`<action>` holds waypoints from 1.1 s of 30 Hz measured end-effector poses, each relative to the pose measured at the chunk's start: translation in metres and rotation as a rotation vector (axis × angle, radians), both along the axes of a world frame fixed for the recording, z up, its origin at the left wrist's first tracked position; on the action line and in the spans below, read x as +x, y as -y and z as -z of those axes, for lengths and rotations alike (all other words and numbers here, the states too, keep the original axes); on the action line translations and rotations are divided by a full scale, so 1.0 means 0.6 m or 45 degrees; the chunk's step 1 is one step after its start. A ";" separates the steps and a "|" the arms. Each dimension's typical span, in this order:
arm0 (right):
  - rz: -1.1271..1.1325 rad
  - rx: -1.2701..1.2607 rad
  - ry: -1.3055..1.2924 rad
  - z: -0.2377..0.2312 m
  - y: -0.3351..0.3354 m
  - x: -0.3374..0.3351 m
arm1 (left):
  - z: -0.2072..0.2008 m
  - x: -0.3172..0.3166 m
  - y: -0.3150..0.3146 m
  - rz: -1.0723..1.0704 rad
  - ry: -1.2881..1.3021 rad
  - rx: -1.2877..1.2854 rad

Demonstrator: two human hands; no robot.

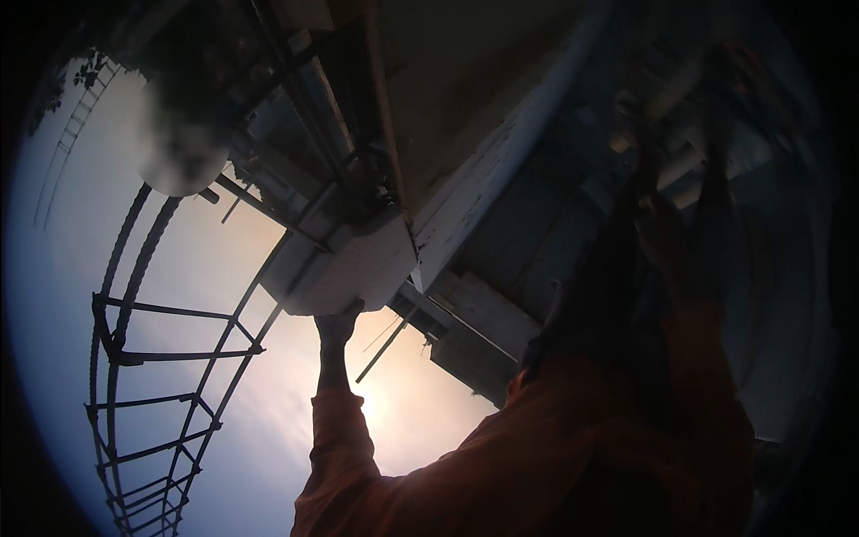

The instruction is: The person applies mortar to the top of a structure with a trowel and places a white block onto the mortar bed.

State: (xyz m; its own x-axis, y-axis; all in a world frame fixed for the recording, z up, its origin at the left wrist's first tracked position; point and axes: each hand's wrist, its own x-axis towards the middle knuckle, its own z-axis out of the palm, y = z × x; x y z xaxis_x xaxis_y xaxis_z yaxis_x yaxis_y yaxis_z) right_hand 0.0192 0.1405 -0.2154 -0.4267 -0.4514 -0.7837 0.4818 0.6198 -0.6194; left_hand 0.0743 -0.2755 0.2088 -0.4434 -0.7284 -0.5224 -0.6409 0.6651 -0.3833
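My left hand (337,324), at the end of an orange sleeve, grips the lower edge of a pale flat board (353,268). Its thumb lies along the near face, and the other fingers are mostly hidden. The board's far side meets dark bars and a long, light-coloured ledge (483,179). On the right, my right arm reaches away in deep shadow. My right hand (660,231) hangs beside my dark-trousered leg, too dark to show its fingers or anything in them.
A cage of reinforcing bars (170,358) curves down the left side against bright sky. Beyond it stands a thin ladder (76,134). A blurred rounded shape (183,143) is at upper left. Near my feet lie several pale block-like pieces (684,166). A dark structure (479,358) juts out below the ledge.
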 end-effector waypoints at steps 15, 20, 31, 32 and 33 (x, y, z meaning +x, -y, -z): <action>0.136 -0.873 -0.947 -0.275 0.302 -0.187 | 0.003 0.012 0.017 -0.247 -0.080 0.047; 0.058 -0.804 -1.701 -0.322 0.378 -0.291 | 0.009 0.031 0.023 -0.205 -0.289 -0.057; -0.062 -0.753 -1.810 -0.313 0.443 -0.300 | -0.010 -0.018 0.024 0.013 -0.183 -0.092; -0.029 -0.769 -1.805 -0.310 0.450 -0.295 | -0.007 -0.044 0.009 0.056 -0.235 -0.066; -0.036 -0.733 -1.786 -0.314 0.458 -0.288 | -0.004 -0.055 0.000 0.066 -0.297 -0.055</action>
